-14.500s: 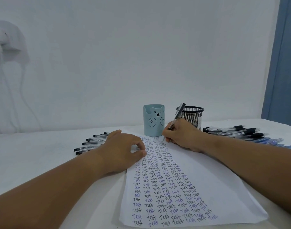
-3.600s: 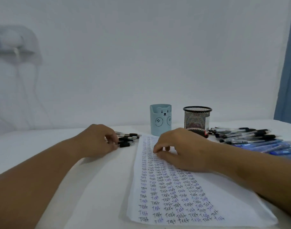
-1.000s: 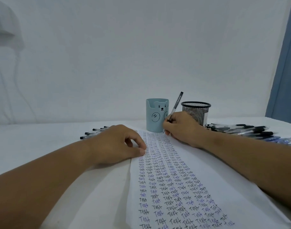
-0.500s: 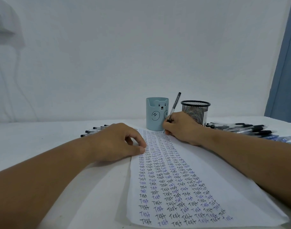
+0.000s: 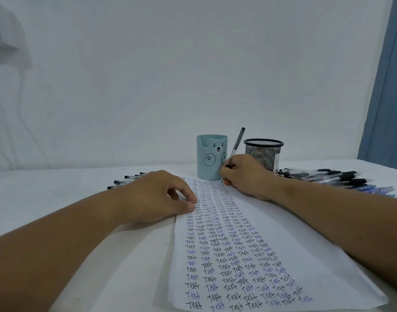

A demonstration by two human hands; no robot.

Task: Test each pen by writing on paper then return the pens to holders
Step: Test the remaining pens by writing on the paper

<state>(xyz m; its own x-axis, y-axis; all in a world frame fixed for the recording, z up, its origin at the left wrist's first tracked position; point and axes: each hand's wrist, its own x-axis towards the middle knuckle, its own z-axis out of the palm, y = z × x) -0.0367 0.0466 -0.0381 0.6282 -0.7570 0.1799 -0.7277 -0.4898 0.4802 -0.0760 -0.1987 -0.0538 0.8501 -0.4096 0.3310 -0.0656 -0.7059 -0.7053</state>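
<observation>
1. Pen [image 5: 236, 146] first: my right hand [image 5: 246, 176] holds it in a writing grip, the fingers pinching the low part of the barrel, the tip at the far end of the paper [image 5: 272, 255]. The tip itself is hidden behind my hand, so I cannot tell if it touches. If I press too hard there, so close to the edge, the tip may run off the sheet and mark the tabletop [image 5: 46, 194].

2. My left hand [image 5: 161, 197] rests on the left edge of the paper, the fingers loosely curled, the thumb pressing the sheet down and holding nothing else. If this hand lifts, I think the sheet will slide under the stroke and the word will smear.

3. The sheet is almost full of "Test" words. A new word can fall over an old one, and then I cannot judge the ink well.

4. The blue bear holder [image 5: 211, 161] and the black mesh holder [image 5: 264, 155] stand just behind my writing hand. The top of the pen leans between them, and a quick move may knock one over.

5. Loose pens lie on the left [image 5: 125, 182] and in a bigger pile on the right [image 5: 328, 177]. My forearm may push the right pile and roll some pens away, and tested and untested pens may get mixed.
</observation>
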